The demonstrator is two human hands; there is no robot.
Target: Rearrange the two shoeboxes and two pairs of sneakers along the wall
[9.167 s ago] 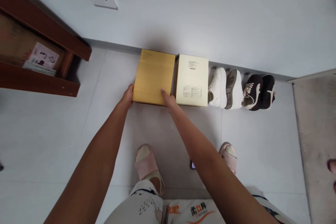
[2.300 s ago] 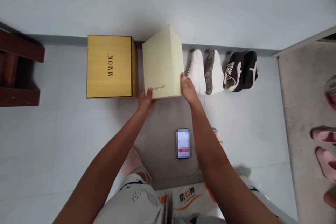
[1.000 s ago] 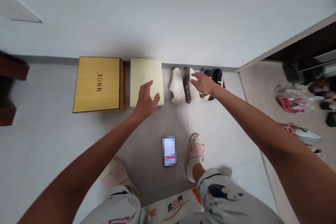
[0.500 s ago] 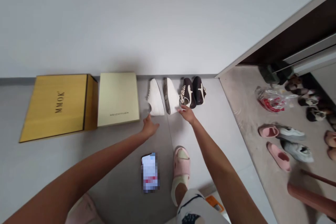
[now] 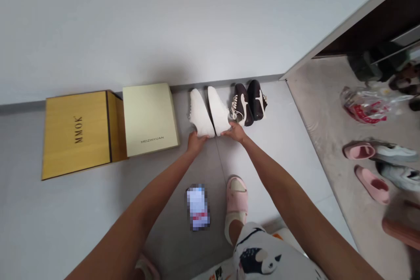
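Note:
A pair of white platform sneakers (image 5: 209, 113) stands side by side against the skirting, their heels toward me. My left hand (image 5: 197, 143) grips the heel of the left sneaker. My right hand (image 5: 235, 132) wraps the heel of the right one. To their left lie a cream MEIZHIYUAN box (image 5: 150, 118) and a yellow MMOK box (image 5: 77, 133). Dark brown sneakers with white laces and stripes (image 5: 248, 103) stand just right of the white pair.
A phone with a blurred screen (image 5: 198, 207) lies on the tiles near my pink sandal (image 5: 236, 197). Right of the wall's corner, a beige floor holds pink slippers (image 5: 359, 150), grey shoes (image 5: 395, 162) and a plastic bag (image 5: 367, 107).
Both hands have come in from an open reach and closed on the white sneakers' heels. The right sneaker's grey sole no longer shows, and the pair now sits close together.

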